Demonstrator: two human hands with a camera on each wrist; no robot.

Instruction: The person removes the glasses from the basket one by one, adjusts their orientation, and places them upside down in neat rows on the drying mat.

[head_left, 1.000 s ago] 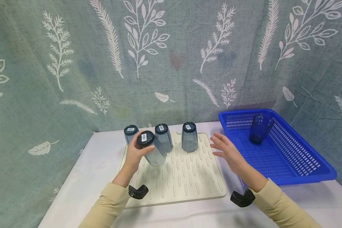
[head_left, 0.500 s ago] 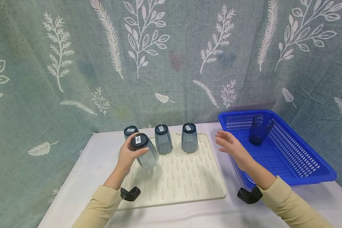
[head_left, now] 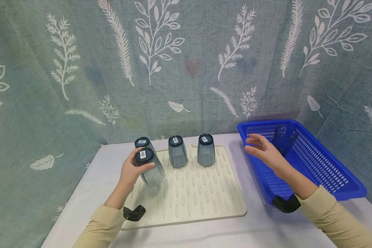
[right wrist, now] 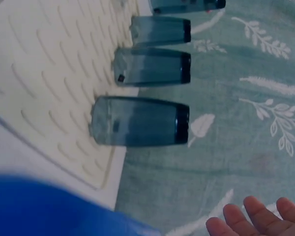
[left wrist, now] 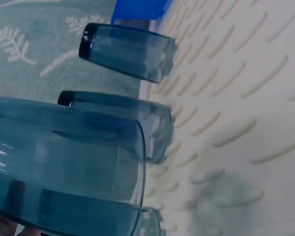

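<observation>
My left hand [head_left: 128,175] grips a blue-grey drinking glass [head_left: 154,175] by its base, thumb on one side and fingers on the other. The glass is upside down and tilted, its rim over the left part of a cream ribbed drying mat [head_left: 201,198]. In the left wrist view, the rim of the held glass [left wrist: 64,157] seems slightly apart from the mat. Three more glasses stand inverted along the mat's back: one at left [head_left: 142,142], partly hidden, one in the middle [head_left: 178,156], one at right [head_left: 206,155]. My right hand [head_left: 271,158], fingers loosely bent, holds nothing over the basket's left side.
A blue plastic basket [head_left: 336,197] stands right of the mat, with one upright glass [head_left: 284,137] inside near its back, partly behind my right hand. White cloth [head_left: 179,237] covers the table. A green leaf-patterned curtain [head_left: 192,86] hangs close behind the glasses.
My left hand has carried the held glass leftward and a little toward me, away from the middle glass. My right hand has moved right, from beside the basket to over it.
</observation>
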